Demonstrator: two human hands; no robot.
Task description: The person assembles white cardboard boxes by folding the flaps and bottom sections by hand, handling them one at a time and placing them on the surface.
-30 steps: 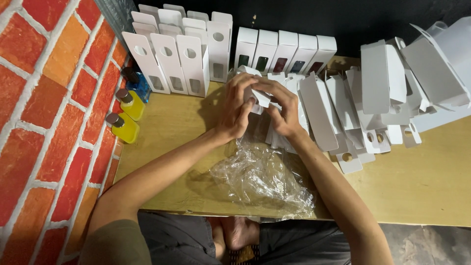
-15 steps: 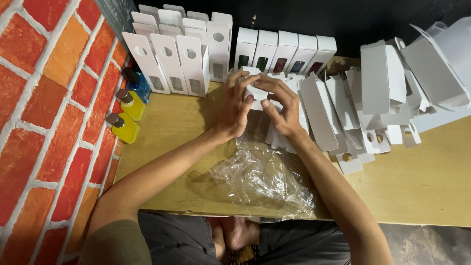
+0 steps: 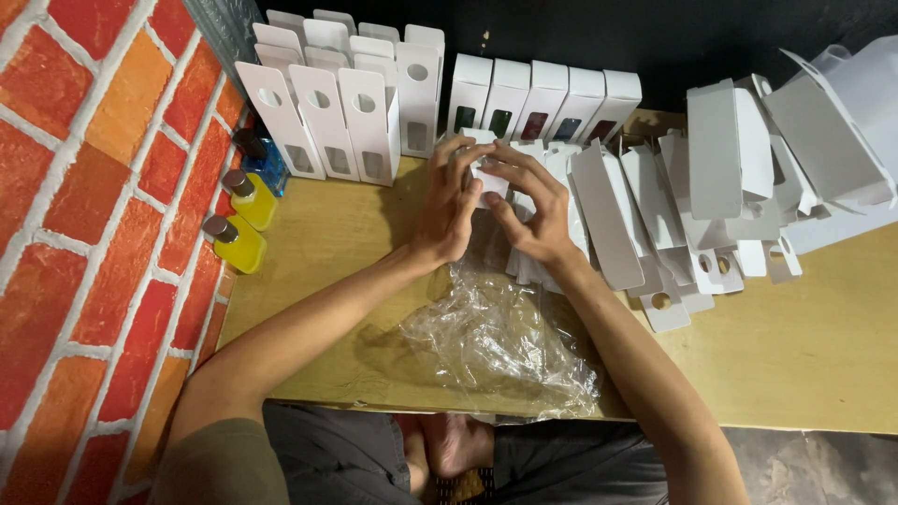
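Note:
Both of my hands meet over the wooden table [image 3: 804,346], gripping one small white cardboard box [image 3: 488,180] between them. My left hand [image 3: 449,210] wraps its left side, fingers curled over the top. On the box's right side and top flap lie the fingers of my right hand [image 3: 535,210]. Most of the box is hidden by my fingers. Under my wrists lies crumpled clear plastic wrap [image 3: 500,341].
Upright white boxes [image 3: 360,108] stand in rows at the back, some with coloured windows [image 3: 543,103]. A heap of flat white box blanks [image 3: 692,201] lies to the right. Small yellow and blue bottles [image 3: 238,238] stand beside the brick wall [image 3: 84,206] at left.
My hands have kept hold of the white box and shifted only slightly, the fingers working over its top. Nothing else has moved.

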